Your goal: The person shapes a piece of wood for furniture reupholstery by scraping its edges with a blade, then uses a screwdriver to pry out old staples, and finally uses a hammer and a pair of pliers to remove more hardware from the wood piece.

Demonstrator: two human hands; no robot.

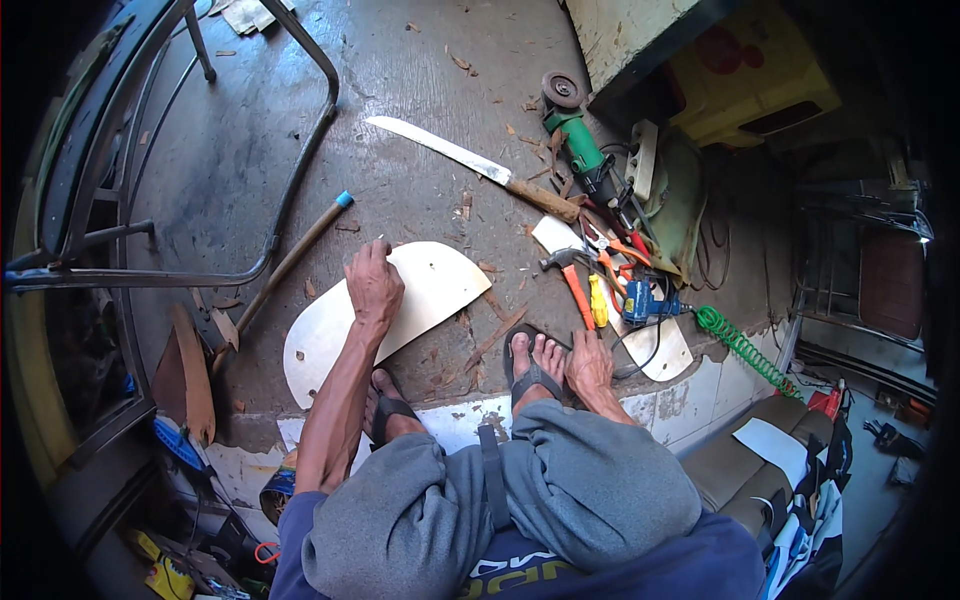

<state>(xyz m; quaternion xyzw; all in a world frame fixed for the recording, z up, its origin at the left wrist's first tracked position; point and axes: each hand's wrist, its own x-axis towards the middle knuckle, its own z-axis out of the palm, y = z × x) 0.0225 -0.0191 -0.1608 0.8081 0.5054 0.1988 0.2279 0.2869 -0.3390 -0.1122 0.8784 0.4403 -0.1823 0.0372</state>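
Observation:
My left hand (374,287) rests over a flat cream-coloured half-oval board (432,275) lying on the floor. Its fingers are closed in a pinch, and a small pale tip shows above them, too small to name. The board has a few small holes near its edge. Beside my right foot, my right hand (590,362) reaches down with its fingers apart, holding nothing that I can see. Just beyond it lie a hammer (576,292) with an orange handle, a yellow screwdriver (598,300) and orange-handled pliers (612,245).
A long knife (440,145) and a green angle grinder (575,140) lie further off. A blue air tool (645,300) has a coiled green hose (740,348). At left are a metal chair frame (270,240) and a wooden stick (290,255). Wood scraps litter the floor.

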